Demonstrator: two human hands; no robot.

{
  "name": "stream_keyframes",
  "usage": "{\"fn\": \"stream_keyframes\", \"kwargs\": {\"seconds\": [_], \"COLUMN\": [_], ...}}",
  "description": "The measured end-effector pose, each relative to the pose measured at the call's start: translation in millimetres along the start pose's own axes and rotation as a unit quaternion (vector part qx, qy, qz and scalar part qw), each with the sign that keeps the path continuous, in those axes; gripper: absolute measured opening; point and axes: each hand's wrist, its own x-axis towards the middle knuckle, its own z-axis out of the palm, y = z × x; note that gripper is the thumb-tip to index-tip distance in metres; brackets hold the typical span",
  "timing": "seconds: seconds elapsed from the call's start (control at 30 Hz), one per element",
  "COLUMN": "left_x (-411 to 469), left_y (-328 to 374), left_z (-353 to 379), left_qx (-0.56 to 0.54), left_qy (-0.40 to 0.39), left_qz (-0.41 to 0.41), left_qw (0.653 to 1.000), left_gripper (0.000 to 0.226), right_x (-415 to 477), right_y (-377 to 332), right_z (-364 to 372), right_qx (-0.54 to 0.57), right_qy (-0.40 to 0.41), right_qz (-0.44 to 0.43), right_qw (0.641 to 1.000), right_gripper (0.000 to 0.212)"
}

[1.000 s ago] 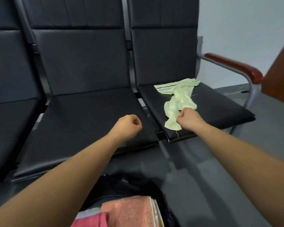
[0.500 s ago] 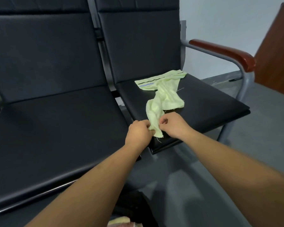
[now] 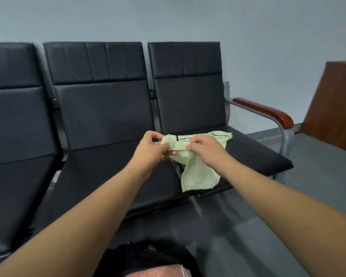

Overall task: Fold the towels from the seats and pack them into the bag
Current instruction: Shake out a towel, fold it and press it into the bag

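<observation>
Bag (image 3: 140, 254) lies low in view with a pink towel (image 3: 158, 273) inside. Left grip (image 3: 152, 145) pinches one end of the green towel (image 3: 196, 172); right grip (image 3: 204, 149) pinches its top edge just beside, over the right seat (image 3: 258, 154). With the rest hanging twisted, the fold could go crooked, or a corner slip free.

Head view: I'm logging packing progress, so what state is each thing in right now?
green towel: unfolded, held up over the right seat, one end hanging.
left hand: pinches the towel's left end.
right hand: pinches the towel's top edge.
bag: open, on the floor.
pink towel: inside the bag.
</observation>
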Motion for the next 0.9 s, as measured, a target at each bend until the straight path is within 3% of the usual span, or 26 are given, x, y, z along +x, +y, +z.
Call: {"fn": "stream_keyframes", "kwargs": {"seconds": [0.1,0.17,0.27,0.33,0.43,0.57,0.77,0.9], "left_x": [-24.0,-39.3,-61.2,-73.1,-86.1,-95.5,-98.3,-102.1], "left_y": [35.3,55.0,78.4,90.5,106.1,124.1,138.9,141.7], "left_z": [-28.8,-47.3,-73.0,-87.3,-101.2,-115.6,-134.8,-144.2], "left_qx": [-0.001,-0.004,-0.029,0.061,0.211,0.181,0.168,0.174], "left_qy": [-0.024,-0.076,-0.173,-0.185,-0.112,0.01,0.14,0.227], "left_qz": [0.028,0.049,0.071,0.091,0.114,0.134,0.139,0.142], "left_qw": [0.999,0.996,0.982,0.977,0.964,0.974,0.966,0.948], "left_gripper": [0.029,0.022,0.031,0.026,0.008,0.023,0.017,0.016], "right_x": [-17.0,-28.0,-44.0,-50.5,-55.6,-62.9,-62.3,-57.7], "right_y": [-48.6,-78.3,-114.0,-128.4,-138.7,-142.9,-121.1,-112.8], "right_z": [2.2,3.4,4.2,5.5,7.2,5.2,-4.7,-20.0], "right_qx": [-0.002,-0.001,-0.04,-0.095,-0.141,-0.21,-0.345,-0.31], "right_qy": [-0.006,-0.011,-0.028,-0.034,-0.053,-0.07,-0.034,-0.009], "right_qz": [-0.023,-0.052,-0.087,-0.105,-0.128,-0.145,-0.098,-0.028], "right_qw": [1.0,0.999,0.995,0.989,0.98,0.964,0.933,0.95], "right_gripper": [0.017,0.03,0.045,0.036,0.014,0.013,0.013,0.024]}}
